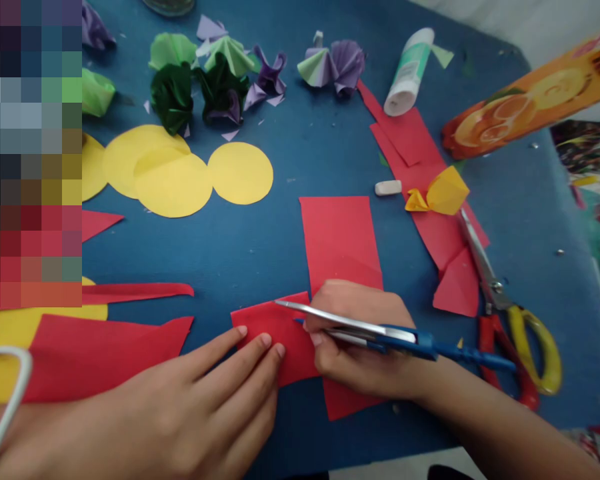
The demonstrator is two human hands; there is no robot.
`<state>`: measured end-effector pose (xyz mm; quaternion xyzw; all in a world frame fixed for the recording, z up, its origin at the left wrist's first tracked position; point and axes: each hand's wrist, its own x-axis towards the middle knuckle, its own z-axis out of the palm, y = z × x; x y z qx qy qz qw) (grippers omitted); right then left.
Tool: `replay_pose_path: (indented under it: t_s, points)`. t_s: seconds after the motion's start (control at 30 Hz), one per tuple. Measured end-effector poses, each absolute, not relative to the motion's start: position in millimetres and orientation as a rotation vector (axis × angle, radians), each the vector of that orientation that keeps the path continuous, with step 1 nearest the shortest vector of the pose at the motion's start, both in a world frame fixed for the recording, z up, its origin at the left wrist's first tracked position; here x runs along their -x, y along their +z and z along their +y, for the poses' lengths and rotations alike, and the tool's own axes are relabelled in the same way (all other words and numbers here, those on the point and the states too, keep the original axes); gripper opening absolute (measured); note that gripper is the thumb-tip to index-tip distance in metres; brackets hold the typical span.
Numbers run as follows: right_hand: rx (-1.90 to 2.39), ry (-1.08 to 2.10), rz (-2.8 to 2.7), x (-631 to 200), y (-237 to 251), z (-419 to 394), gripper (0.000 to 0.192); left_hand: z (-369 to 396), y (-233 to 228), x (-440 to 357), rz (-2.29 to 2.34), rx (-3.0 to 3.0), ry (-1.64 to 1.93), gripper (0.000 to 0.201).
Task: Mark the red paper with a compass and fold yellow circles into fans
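Muted, fairly even light falls across the blue table [260,257], which darkens toward its lower edge; the source cannot be told. Shadows are soft around the crumpled paper shapes [173,97]. Pale glare runs along the metal compass [350,319] and scissors [480,257]. Wide-angle stretch pulls at the orange carton [525,100], fine detail looks soft, and coarse mosaic squares obscure the upper left.

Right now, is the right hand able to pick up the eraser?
Probably yes, but the right hand grips a compass, which it may need to put down first. The way to the eraser looks open, with only flat red paper and tabletop between.
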<state>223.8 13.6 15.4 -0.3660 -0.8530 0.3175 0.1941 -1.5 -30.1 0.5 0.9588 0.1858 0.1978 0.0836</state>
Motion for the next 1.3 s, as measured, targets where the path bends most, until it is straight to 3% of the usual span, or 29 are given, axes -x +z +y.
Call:
replay_pose_path:
  t_s: [1.3]
  points:
    - [0.846, 0.879, -2.446, -220.2, 10.2, 16.8, 0.015, -29.6, 0.8, 5.9, 0.523, -2.839, 0.521, 0.031]
